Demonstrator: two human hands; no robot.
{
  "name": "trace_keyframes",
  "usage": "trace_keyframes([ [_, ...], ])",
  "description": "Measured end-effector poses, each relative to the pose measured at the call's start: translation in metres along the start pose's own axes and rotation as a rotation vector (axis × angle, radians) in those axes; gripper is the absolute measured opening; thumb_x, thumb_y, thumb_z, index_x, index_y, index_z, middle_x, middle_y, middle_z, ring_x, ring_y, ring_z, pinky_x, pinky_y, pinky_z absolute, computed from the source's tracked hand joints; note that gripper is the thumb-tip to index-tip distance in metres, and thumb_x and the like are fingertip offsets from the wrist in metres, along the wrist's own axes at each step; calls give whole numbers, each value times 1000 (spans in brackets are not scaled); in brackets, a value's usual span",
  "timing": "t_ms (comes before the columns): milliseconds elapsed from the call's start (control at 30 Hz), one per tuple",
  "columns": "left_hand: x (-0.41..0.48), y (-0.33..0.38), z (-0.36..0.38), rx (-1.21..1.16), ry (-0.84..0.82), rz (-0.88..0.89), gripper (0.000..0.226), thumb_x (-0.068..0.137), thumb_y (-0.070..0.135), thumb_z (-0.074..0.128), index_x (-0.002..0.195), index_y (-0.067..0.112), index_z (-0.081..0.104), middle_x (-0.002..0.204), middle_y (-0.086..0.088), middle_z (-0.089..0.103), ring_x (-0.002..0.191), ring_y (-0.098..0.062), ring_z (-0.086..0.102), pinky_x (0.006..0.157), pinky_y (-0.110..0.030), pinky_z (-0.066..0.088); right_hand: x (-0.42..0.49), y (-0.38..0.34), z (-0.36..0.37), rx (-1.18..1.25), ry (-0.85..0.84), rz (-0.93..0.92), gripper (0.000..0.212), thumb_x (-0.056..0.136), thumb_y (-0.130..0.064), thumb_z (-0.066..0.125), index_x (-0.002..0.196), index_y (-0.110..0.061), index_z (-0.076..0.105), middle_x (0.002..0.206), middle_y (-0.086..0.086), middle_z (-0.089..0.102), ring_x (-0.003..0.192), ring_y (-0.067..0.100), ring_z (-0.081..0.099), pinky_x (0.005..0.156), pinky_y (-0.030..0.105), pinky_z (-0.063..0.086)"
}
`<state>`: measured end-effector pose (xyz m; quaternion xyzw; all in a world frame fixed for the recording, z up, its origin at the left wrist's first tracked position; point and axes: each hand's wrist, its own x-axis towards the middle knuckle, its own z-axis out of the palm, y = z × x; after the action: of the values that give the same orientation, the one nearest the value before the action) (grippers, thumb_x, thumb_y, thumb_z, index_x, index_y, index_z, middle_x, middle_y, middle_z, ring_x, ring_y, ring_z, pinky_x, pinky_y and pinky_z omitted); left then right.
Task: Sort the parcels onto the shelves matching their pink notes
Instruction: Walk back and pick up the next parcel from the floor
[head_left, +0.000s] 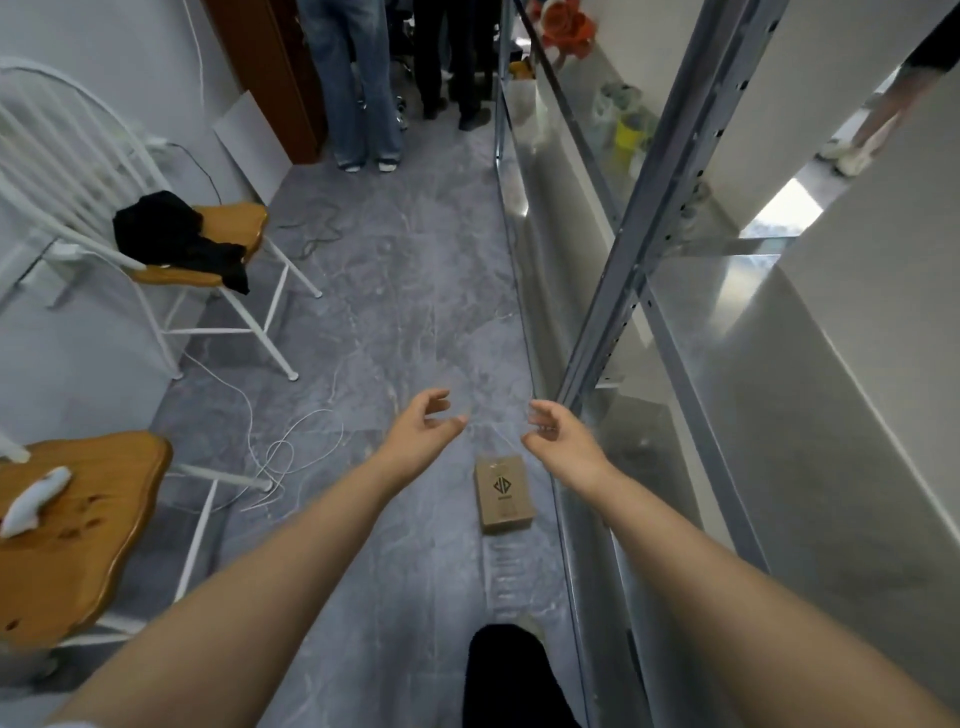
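Note:
A small brown cardboard parcel (504, 493) with a black diamond logo lies flat on the grey floor beside the metal shelf unit (660, 218). No pink note shows on it. My left hand (423, 426) hovers above and to the left of the parcel, fingers apart and curled, holding nothing. Just above the parcel's right corner my right hand (553, 431) is likewise open and empty. Both arms reach forward over the floor.
Two wooden-seated white chairs stand at the left: one (197, 244) with black cloth on it, one (78, 525) with a white toy fish. White cable (280, 447) loops on the floor. Two people's legs (363, 83) stand at the far end. My dark shoe (509, 670) is below.

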<state>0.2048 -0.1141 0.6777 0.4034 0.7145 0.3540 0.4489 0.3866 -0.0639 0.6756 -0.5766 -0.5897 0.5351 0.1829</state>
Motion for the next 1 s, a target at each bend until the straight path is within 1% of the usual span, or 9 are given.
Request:
trace_keyframes([
  [133, 56, 20, 13, -5, 13, -27, 52, 91, 25, 59, 139, 13, 41, 141, -7, 48, 109, -15, 49, 89, -27, 39, 58, -3, -20, 21, -8, 16, 53, 89, -10, 59, 139, -10, 42, 136, 10, 51, 125, 25, 50, 95, 36, 45],
  [233, 90, 27, 23, -23, 18, -27, 51, 92, 23, 58, 139, 13, 41, 140, -5, 48, 108, -13, 48, 88, -25, 38, 94, -1, -24, 33, 8, 21, 52, 89, -8, 60, 138, -7, 43, 133, 13, 53, 123, 27, 51, 101, 33, 41],
  [367, 122, 12, 41, -72, 26, -84, 50, 92, 19, 59, 138, 10, 42, 140, -9, 49, 107, -12, 48, 88, -23, 37, 128, 18, -13, 37, -22, 83, 52, 89, -9, 60, 138, -7, 44, 132, 13, 53, 123, 26, 52, 97, 28, 41],
  [467, 146, -9, 48, -93, 23, -141, 49, 91, 18, 59, 137, 9, 44, 139, -10, 50, 117, -17, 50, 89, -21, 36, 151, 37, -3, 51, -34, 136, 51, 90, -8, 59, 138, -7, 42, 133, 13, 52, 124, 27, 50, 96, 28, 42],
  [567, 166, -41, 57, -104, -5, -204, 49, 92, 19, 58, 138, 9, 43, 140, -8, 50, 112, -14, 51, 87, -21, 36, 174, 64, 10, 84, -17, 212, 51, 90, -7, 58, 139, -7, 42, 135, 13, 52, 122, 25, 52, 88, 23, 40],
  [700, 202, -98, 71, -108, -43, -274, 47, 91, 20, 59, 136, 11, 46, 139, -8, 51, 109, -12, 50, 90, -24, 38, 206, 111, 24, 130, 46, 283, 50, 90, -8, 59, 138, -8, 44, 135, 12, 53, 114, 19, 55, 85, 19, 40],
  [800, 228, -156, 88, -112, -37, -338, 46, 90, 23, 61, 133, 12, 49, 138, -9, 53, 111, -14, 51, 93, -27, 39, 231, 169, 41, 148, 69, 352, 50, 91, -6, 57, 139, -7, 42, 137, 13, 52, 109, 16, 53, 72, 9, 43],
  [933, 255, -227, 115, -75, -94, -372, 48, 89, 23, 61, 134, 11, 48, 139, -9, 52, 121, -22, 52, 93, -28, 41, 260, 243, 63, 160, 107, 409, 50, 91, -5, 56, 139, -8, 42, 133, 13, 54, 106, 13, 51, 83, 22, 41],
  [1000, 269, -269, 135, -37, -124, -376, 48, 88, 23, 63, 133, 12, 49, 138, -10, 52, 119, -21, 53, 93, -29, 42, 276, 282, 80, 144, 107, 432, 50, 90, -5, 56, 139, -8, 43, 122, 8, 55, 100, 12, 53, 78, 18, 42],
])
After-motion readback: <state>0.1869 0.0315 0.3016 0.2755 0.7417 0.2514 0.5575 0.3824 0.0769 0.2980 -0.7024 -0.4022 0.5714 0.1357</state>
